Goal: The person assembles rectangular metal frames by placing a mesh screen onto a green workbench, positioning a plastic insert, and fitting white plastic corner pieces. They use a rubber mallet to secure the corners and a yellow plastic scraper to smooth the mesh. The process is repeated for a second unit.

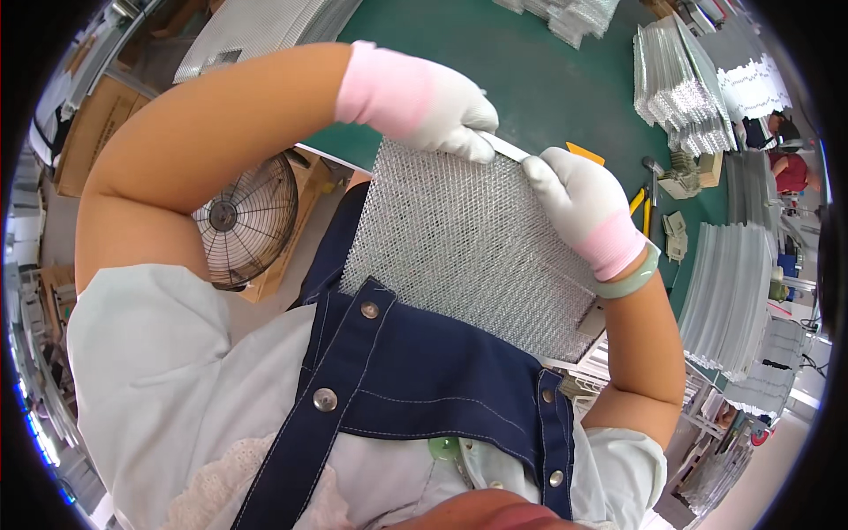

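1. Pinching white strip (507, 148) at far edge of silver mesh panel (464, 243) with gloved left hand (450, 119).
2. Grasping strip near panel's far right corner with gloved right hand (579, 199).
3. Finding panel between hands and navy apron (433, 367).
4. Noting green table (552, 93) beyond panel, yellow-handled tool (647, 217) right, fan (252, 216) left.

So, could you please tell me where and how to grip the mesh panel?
Probably pinch the mesh panel at its far edge, from beyond it, near the left hand and right hand: it's flat, and the apron overlaps its near side.
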### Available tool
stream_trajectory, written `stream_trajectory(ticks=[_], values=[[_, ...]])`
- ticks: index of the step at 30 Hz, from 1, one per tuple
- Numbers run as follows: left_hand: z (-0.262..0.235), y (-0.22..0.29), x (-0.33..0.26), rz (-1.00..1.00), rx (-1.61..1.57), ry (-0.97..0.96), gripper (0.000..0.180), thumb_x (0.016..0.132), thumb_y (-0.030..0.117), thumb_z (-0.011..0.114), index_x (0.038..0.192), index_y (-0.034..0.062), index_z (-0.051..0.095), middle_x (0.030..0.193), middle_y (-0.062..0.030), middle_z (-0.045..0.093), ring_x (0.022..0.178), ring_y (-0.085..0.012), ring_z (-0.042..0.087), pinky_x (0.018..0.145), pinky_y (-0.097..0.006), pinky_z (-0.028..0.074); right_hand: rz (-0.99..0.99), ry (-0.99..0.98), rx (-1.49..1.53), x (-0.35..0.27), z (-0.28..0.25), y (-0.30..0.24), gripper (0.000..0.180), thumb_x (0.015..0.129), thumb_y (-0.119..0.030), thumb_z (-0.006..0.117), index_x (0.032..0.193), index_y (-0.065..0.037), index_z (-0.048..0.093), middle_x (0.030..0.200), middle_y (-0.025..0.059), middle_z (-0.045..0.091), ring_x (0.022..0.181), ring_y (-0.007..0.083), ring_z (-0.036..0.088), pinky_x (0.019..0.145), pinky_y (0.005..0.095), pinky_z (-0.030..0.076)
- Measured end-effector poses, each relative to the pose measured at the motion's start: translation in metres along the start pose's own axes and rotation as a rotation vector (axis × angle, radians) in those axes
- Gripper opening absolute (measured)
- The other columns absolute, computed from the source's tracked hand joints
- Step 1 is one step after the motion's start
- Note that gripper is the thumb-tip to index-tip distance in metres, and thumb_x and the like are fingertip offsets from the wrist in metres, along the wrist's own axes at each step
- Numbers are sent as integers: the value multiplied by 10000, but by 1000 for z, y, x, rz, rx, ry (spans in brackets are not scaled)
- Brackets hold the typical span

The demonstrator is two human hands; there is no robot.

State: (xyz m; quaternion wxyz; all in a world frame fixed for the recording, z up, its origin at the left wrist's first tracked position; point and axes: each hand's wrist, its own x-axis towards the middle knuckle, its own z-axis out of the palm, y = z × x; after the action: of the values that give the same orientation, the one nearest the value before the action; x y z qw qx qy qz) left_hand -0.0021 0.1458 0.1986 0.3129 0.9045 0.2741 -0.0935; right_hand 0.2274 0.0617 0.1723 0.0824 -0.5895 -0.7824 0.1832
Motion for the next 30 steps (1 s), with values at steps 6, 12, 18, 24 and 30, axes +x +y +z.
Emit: stream_trajectory(ticks=[6, 12, 18, 24, 30], values=[[22, -14, -9, 256, 320, 345, 277, 984, 288, 547, 982, 20, 619, 794, -114, 621, 763, -266, 636, 711, -387, 503, -143, 283, -162, -10, 11, -6, 411, 970, -425, 558, 778, -63, 599, 686, 152, 586, 678, 362, 613, 616, 447, 483], [2, -7, -32, -21, 131, 79, 266, 1003, 276, 528, 978, 20, 595, 827, -133, 599, 823, -286, 621, 751, -403, 495, -38, 113, -25, -15, 3, -3, 392, 965, -409, 574, 862, -38, 650, 749, 166, 635, 733, 365, 635, 669, 426, 498], [-6, 7, -31, 99, 147, 100, 236, 987, 240, 519, 952, 14, 578, 820, -135, 571, 861, -277, 597, 787, -396, 485, -160, -134, 348, 15, -22, -30, 381, 973, -333, 560, 964, 34, 664, 817, 197, 670, 775, 301, 657, 733, 383, 505], [-2, 6, -29, 54, 250, 100, 216, 940, 218, 547, 984, 11, 590, 828, -160, 636, 830, -334, 641, 762, -424, 509, -254, 227, -244, 10, 12, -48, 390, 994, -367, 525, 850, -13, 600, 782, 172, 667, 694, 376, 648, 643, 433, 513], [22, 6, -39, 60, 101, 238, 370, 858, 239, 605, 1150, 12, 598, 894, -198, 676, 901, -351, 673, 802, -442, 534, -271, 103, -88, 12, 24, -34, 347, 992, -383, 518, 849, -74, 586, 725, 154, 627, 710, 362, 644, 636, 466, 512]])
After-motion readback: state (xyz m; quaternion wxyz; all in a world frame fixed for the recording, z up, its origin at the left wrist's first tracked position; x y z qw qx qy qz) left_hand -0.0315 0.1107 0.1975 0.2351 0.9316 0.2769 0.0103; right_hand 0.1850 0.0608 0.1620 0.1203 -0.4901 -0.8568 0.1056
